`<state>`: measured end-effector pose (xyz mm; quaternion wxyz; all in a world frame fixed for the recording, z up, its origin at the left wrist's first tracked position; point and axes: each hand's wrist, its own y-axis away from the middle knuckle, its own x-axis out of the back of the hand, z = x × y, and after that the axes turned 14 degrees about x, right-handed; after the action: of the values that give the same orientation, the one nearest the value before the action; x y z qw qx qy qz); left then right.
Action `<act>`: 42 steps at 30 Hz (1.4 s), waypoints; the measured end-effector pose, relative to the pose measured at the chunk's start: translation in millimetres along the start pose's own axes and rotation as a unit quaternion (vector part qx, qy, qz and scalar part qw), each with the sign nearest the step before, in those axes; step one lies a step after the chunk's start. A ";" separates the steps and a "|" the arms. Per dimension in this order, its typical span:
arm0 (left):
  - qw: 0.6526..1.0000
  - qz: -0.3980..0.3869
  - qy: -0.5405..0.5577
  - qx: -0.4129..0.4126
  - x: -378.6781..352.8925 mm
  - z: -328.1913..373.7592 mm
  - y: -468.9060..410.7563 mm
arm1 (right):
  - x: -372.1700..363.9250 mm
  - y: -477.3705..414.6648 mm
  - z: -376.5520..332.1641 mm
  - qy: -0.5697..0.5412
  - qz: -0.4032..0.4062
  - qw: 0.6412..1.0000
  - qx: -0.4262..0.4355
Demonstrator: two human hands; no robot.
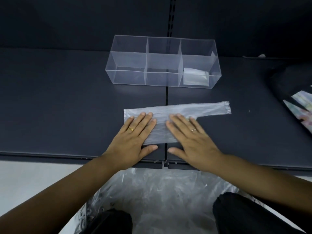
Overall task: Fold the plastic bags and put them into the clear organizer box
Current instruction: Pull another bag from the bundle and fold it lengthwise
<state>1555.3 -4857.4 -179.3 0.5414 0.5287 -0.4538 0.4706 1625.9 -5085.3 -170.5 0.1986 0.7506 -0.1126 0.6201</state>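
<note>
Two flat hands are at work: our left hand [133,139] and our right hand [190,139] both press down on the plastic bag [177,109]. The fingers [145,119] are straight and slightly spread, the thumbs lie just off the bag's near edge, and nothing is pinched or curled round.

The bag lies on the shelf [67,107] on the near side of the clear organizer box [128,59], apart from it, with a band of bare shelf between. Its long axis runs parallel to the box's long front wall. The wide body sits in front of the box's left and middle compartments, under our palms. A narrower strip, which we take for the handle end, runs on past the right hand and stops just beyond the box's right end.

We judge that the coming fold turns on that strip. Its free end lies to the right of all our fingertips, so the right hand is the nearer one to lift it and carry it back over the body, while the left hand pins the other end.

One folded bag [195,76] lies in the box's right compartment; the other two look empty from here. A heap of loose plastic [160,191] waits off the shelf's edge, on the side farthest from the box.
</note>
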 end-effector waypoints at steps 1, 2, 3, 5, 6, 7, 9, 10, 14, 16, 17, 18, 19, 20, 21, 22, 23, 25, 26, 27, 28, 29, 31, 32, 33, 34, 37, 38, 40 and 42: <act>1.000 -0.002 -0.007 0.004 0.0 -3.2 1.6 | -2.1 6.9 8.2 0.017 0.008 1.000 -0.016; 1.000 -0.001 -0.012 0.010 -0.6 -8.0 3.7 | -2.8 14.5 15.4 0.019 0.015 0.999 -0.030; 1.000 -0.001 -0.013 0.019 -0.6 -13.7 6.3 | -3.3 22.6 20.5 0.010 0.020 0.999 -0.042; 0.999 -0.004 -0.007 0.042 0.3 -25.4 11.6 | -4.2 35.5 28.5 -0.008 0.037 0.998 -0.056; 0.999 -0.004 -0.003 0.051 0.7 -30.2 14.2 | -5.4 39.5 31.4 -0.015 0.051 0.997 -0.058; 0.998 -0.004 0.005 0.059 1.5 -33.5 16.2 | -5.5 41.4 33.1 -0.029 0.067 0.996 -0.058; 0.997 0.004 0.031 0.071 5.3 -33.4 18.2 | -3.8 42.9 35.2 -0.079 0.123 0.987 -0.062; 0.997 0.015 0.048 0.066 8.3 -29.9 18.0 | -2.2 42.8 35.6 -0.099 0.161 0.980 -0.058; 0.992 0.020 0.126 -0.014 14.8 -0.6 13.6 | 2.7 38.9 34.7 -0.083 0.238 0.967 -0.046; 0.989 0.017 0.146 -0.021 13.6 14.4 9.3 | 4.6 33.3 36.0 -0.080 0.215 0.973 -0.026; 0.989 0.029 0.142 -0.018 12.9 20.7 8.1 | 6.1 30.4 37.8 -0.093 0.197 0.976 -0.020; 0.990 0.049 0.134 -0.014 12.0 25.9 7.1 | 8.9 27.9 40.1 -0.124 0.180 0.976 -0.021; 0.989 0.073 0.131 -0.008 11.1 29.4 5.9 | 13.2 26.3 43.1 -0.171 0.170 0.970 -0.028; 0.986 0.099 0.133 -0.001 10.6 31.4 4.6 | 19.2 25.2 46.4 -0.231 0.165 0.958 -0.044; 0.983 0.121 0.138 0.004 9.9 32.4 3.6 | 25.7 24.7 50.2 -0.289 0.159 0.942 -0.064; 0.980 0.141 0.139 0.005 9.0 32.8 2.7 | 31.4 25.0 53.9 -0.333 0.147 0.928 -0.082; 0.978 0.158 0.134 0.000 7.4 33.0 2.2 | 36.4 25.4 56.4 -0.357 0.137 0.919 -0.095; 0.976 0.186 0.115 -0.020 5.6 32.4 2.1 | 43.4 27.3 57.5 -0.344 0.135 0.922 -0.112; 0.974 0.193 0.114 -0.025 6.2 31.8 2.2 | 46.2 28.0 55.2 -0.311 0.144 0.932 -0.115; 0.973 0.196 0.121 -0.027 7.7 31.3 2.5 | 49.5 28.2 50.5 -0.273 0.144 0.945 -0.109; 0.971 0.196 0.135 -0.026 10.0 31.3 2.9 | 51.8 26.9 44.1 -0.241 0.134 0.957 -0.085; 0.970 0.190 0.147 -0.022 12.4 31.5 4.1 | 51.7 24.2 37.0 -0.203 0.119 0.971 -0.050; 0.971 0.166 0.169 -0.008 16.8 32.0 6.7 | 44.3 17.1 22.2 -0.122 0.082 0.989 0.020; 0.971 0.145 0.191 0.005 19.5 32.0 8.0 | 38.0 13.6 16.4 -0.094 0.073 0.992 0.036; 0.968 0.117 0.220 0.025 22.9 31.5 9.1 | 31.7 10.0 11.8 -0.079 0.076 0.993 0.037; 0.963 0.089 0.250 0.046 26.4 30.1 9.5 | 26.8 7.3 9.1 -0.079 0.095 0.992 0.029; 0.942 0.019 0.328 0.072 34.4 18.2 7.8 | 23.6 5.7 17.0 -0.136 0.195 0.971 0.002; 0.927 0.000 0.364 0.087 37.2 11.8 7.2 | 25.9 6.6 23.5 -0.190 0.218 0.957 -0.032; 0.888 -0.033 0.432 0.152 43.1 -5.1 5.6 | 31.1 6.9 38.8 -0.313 0.223 0.916 -0.116; 0.838 -0.051 0.491 0.234 44.4 -22.4 2.5 | 34.2 3.2 50.1 -0.399 0.218 0.873 -0.177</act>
<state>1559.2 -4833.7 -135.6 0.5765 0.3620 0.0228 0.7322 1675.9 -5107.5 -144.3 0.1259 0.8427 -0.4513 0.2652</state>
